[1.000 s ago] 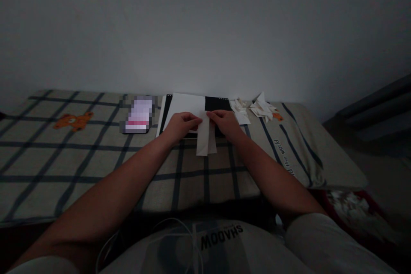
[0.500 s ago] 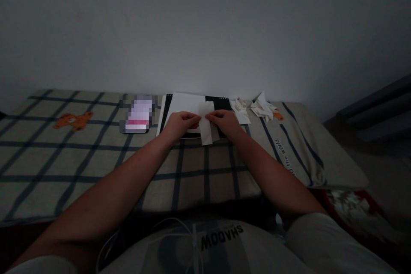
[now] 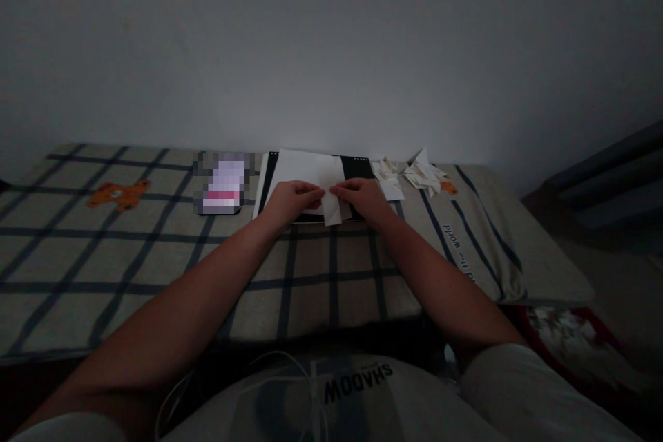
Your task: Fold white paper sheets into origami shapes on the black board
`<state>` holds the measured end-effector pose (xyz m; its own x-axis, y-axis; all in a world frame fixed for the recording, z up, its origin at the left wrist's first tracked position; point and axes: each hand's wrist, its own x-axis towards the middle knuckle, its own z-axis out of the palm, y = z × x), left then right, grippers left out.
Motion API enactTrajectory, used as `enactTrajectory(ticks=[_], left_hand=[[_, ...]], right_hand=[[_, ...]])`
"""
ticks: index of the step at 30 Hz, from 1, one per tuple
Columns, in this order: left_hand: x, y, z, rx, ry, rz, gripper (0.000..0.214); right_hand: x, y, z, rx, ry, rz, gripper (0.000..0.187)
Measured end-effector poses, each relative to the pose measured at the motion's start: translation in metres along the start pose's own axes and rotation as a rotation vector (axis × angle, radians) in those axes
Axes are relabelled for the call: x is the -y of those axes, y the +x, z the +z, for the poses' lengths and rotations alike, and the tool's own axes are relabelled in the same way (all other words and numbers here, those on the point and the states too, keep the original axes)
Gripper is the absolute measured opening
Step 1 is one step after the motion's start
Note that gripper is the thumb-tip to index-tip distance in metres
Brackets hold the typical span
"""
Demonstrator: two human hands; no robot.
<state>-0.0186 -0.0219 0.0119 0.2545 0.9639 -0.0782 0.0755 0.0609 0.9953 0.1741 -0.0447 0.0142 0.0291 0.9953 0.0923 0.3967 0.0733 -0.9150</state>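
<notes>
Right now both hands meet over one small piece of white paper (image 3: 331,202), which sits at the far middle of the checked cloth (image 3: 155,255), at about twelve o'clock from the person's body. The left hand (image 3: 291,199) comes in from eight o'clock and the right hand (image 3: 364,197) from four o'clock, and their fingertips pinch the paper's upper part from either side, narrow and closed on the sheet, so that the two grips almost touch at its top edge. From that pinch the paper hangs toward six o'clock, its long axis running roughly twelve to six with a slight lean, its lower corner just over the near edge of the black-and-white pad (image 3: 311,169) that lies flat beneath the hands. Neither hand is clearly nearer: the paper lies between them, with the right fingertips a touch more on its top and the left at its side; in this dim light the exact fold lines cannot be told. At ten o'clock from the hands a blurred phone (image 3: 224,185) lies on the cloth, just beside the pad. At two o'clock, near the wall, a heap of folded white paper pieces (image 3: 409,175) rests well apart from the fingers.
</notes>
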Motion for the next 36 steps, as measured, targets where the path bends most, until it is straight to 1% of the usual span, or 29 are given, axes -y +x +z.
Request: enactTrajectory(ticks=[5,8,10,12,14,16,20,24,31,36], left_hand=[[-0.006,-0.003,0.000,-0.073,0.064,0.080,0.024],[-0.006,-0.004,0.001,-0.066,0.041,0.084,0.023],[-0.005,-0.004,0.001,-0.041,0.029,0.071,0.026],[-0.004,-0.004,0.001,-0.026,0.063,0.068,0.029],[-0.003,-0.004,0.000,-0.038,0.117,0.089,0.030],[-0.003,-0.004,0.000,-0.074,0.133,0.126,0.030],[-0.004,-0.002,0.000,-0.139,0.082,0.170,0.031],[-0.003,-0.001,0.002,-0.176,0.028,0.178,0.031],[-0.004,-0.004,0.004,-0.193,0.032,0.181,0.031],[-0.002,-0.002,0.004,-0.190,-0.020,0.152,0.030]], right_hand=[[0.006,-0.003,-0.001,0.087,-0.007,0.017,0.032],[0.008,-0.003,-0.002,0.062,-0.056,-0.014,0.029],[0.007,-0.002,-0.002,0.028,-0.078,-0.030,0.028],[0.006,-0.002,-0.002,-0.001,-0.081,-0.033,0.029],[0.006,-0.002,-0.002,-0.002,-0.067,-0.027,0.030],[0.008,-0.003,-0.002,0.030,-0.047,-0.014,0.031],[0.011,-0.004,-0.002,0.081,-0.044,0.018,0.032],[0.008,-0.002,-0.001,0.107,-0.051,0.002,0.027],[0.006,0.000,0.000,0.108,-0.054,-0.015,0.027],[0.008,-0.001,0.001,0.118,-0.056,-0.029,0.025]])
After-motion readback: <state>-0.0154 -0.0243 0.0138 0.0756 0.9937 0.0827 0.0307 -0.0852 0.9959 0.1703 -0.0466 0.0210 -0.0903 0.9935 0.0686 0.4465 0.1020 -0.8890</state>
